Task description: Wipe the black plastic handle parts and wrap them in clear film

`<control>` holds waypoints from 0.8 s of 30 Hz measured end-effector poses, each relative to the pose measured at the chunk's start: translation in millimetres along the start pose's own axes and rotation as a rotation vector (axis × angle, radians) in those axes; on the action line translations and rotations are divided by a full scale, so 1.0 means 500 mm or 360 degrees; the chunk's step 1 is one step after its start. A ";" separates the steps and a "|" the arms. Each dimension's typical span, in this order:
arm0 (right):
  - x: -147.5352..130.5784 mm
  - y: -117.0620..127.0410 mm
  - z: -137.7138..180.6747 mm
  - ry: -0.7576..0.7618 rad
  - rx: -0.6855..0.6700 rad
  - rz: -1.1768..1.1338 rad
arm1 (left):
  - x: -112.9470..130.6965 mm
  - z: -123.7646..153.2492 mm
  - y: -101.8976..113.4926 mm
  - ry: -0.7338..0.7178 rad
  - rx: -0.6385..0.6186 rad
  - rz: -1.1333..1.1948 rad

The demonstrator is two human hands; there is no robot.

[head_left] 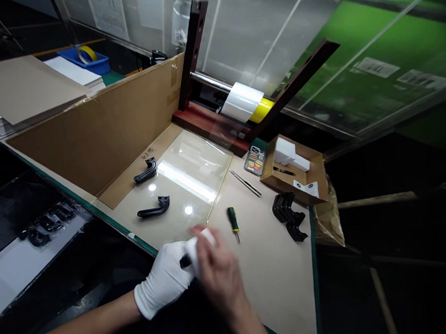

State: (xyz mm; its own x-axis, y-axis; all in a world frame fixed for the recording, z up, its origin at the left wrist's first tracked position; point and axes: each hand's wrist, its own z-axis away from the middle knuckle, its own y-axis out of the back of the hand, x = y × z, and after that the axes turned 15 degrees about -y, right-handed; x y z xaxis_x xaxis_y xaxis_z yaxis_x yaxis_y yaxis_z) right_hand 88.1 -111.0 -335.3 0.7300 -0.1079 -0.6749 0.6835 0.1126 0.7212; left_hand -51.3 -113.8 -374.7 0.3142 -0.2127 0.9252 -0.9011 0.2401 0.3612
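My left hand (167,275), in a white glove, is closed around a black part (185,261), of which only a small bit shows. My bare right hand (219,268) is smeared by motion and presses against the left one. Its fingers are closed on a soft white piece that looks like a cloth (207,235). Beyond the hands, two black curved handles (154,208) lie apart on a clear sheet (191,180). A green screwdriver (233,219) rests to the right of the sheet, with metal tweezers (245,183) farther back.
Several black curved parts (289,212) are stacked near the table's right edge. Behind them stands a cardboard box (268,176) holding white pieces, beside a phone (254,160). A film roll (243,102) sits on a rack at the back. A cardboard wall (107,123) borders the left.
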 end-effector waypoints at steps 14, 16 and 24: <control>0.030 0.103 -0.039 -0.0680 0.0090 -0.0556 | 0.057 -0.014 0.056 0.0029 -0.0177 0.0249; -0.003 0.097 -0.013 -0.0852 -0.0473 -0.1073 | 0.078 -0.022 0.058 -0.0008 -0.0236 0.0382; -0.023 0.098 0.005 -0.0610 0.0080 -0.0443 | 0.070 -0.030 0.056 0.0221 -0.0190 0.0473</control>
State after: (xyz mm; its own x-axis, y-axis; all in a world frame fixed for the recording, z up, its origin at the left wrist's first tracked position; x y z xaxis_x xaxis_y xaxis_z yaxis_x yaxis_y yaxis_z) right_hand 113.1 -106.6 -292.0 0.4594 -0.4849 -0.7442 0.8451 -0.0194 0.5343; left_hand -60.9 -100.2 -330.2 0.0884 0.0118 0.9960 -0.9205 0.3830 0.0772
